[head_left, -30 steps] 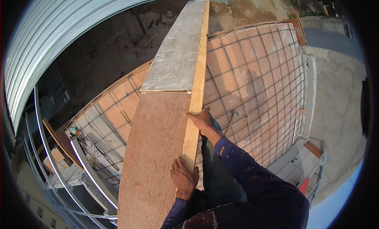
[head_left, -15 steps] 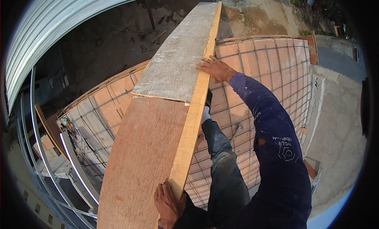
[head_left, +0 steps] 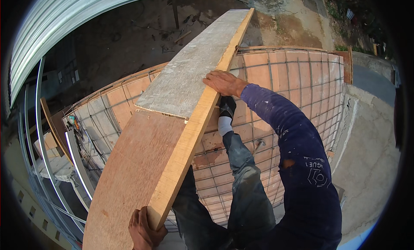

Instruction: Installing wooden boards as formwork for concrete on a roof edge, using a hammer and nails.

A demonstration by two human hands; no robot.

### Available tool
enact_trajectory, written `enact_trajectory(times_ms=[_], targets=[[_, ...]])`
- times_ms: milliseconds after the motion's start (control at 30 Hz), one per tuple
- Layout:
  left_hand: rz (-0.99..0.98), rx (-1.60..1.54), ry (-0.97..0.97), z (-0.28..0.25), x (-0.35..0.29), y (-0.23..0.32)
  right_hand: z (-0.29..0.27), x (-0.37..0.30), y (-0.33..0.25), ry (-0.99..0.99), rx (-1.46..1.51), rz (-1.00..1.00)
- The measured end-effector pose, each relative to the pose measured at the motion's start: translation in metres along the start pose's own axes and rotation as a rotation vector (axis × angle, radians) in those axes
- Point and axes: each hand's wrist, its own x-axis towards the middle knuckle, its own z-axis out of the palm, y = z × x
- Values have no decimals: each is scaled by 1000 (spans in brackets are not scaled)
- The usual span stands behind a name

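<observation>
A long plywood panel slants from the lower left to the top centre. It joins a brown sheet (head_left: pixel 133 159) and a grey, weathered sheet (head_left: pixel 185 66), with a narrow crack where they meet. Along its right edge runs a pale wooden batten (head_left: pixel 189 140). At the near end, my left hand (head_left: pixel 145 232) is wrapped around the batten, fingers over the top. Farther up, my right hand (head_left: pixel 224 82) lies across the batten with its fingers over the edge and closed on it; its thumb is hidden.
Below the panel, a steel rebar grid (head_left: pixel 276 107) lies over orange formwork boards. My shod foot (head_left: pixel 226 107) is beside the panel. Metal rails (head_left: pixel 43 133) and corrugated sheeting (head_left: pixel 86 23) stand at left. A concrete ledge (head_left: pixel 371 150) borders the right.
The panel's near end has swung left and its far end slightly right, both hands moving with it. My right hand sits nearer on the batten, and my foot shows more.
</observation>
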Motion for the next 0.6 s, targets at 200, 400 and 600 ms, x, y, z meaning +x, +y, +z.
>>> enact_trajectory(times_ms=[200, 400, 600], targets=[[143, 75, 2, -82, 5, -47, -48, 26, -14, 45, 44, -99], [45, 480, 80, -145, -4, -67, -115, 50, -60, 41, 228, -131], [162, 347, 229, -98, 122, 64, -184, 35, -66, -252, 140, -42]])
